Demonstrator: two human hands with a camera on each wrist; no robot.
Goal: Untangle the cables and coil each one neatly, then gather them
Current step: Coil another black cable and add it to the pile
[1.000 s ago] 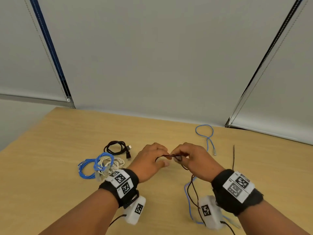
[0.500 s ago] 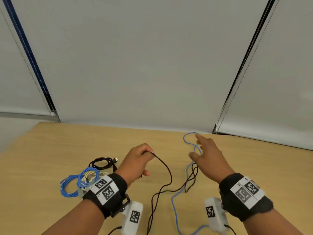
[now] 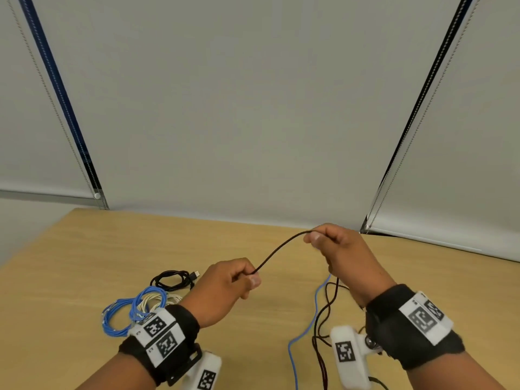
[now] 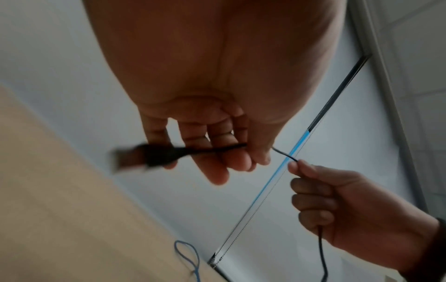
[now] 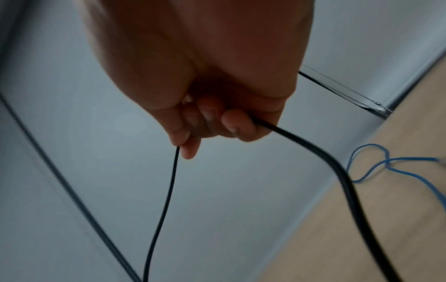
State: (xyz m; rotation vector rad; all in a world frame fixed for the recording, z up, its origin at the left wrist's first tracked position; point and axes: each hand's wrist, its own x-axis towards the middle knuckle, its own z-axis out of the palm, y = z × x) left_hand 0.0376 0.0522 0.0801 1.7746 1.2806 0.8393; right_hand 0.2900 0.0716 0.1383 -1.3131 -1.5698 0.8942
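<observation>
Black cable (image 3: 281,249) now spans both hands above the bench (image 3: 84,263): the left hand (image 3: 225,288) pinches its plug end, while the right hand (image 3: 340,254), open half a second ago, has closed its grip further along. Coiling can probably begin, though the tail lies crossed with the blue cable (image 3: 315,313).

A light wooden counter (image 3: 84,263) ran up to a wall of pale grey roller blinds (image 3: 239,108). Narrow dark gaps (image 3: 64,102) showed between the blinds at left and right, each with a beaded pull chain (image 3: 405,156) hanging alongside. At the far left, the blind's bottom rail (image 3: 42,194) sat above the counter's level.
</observation>
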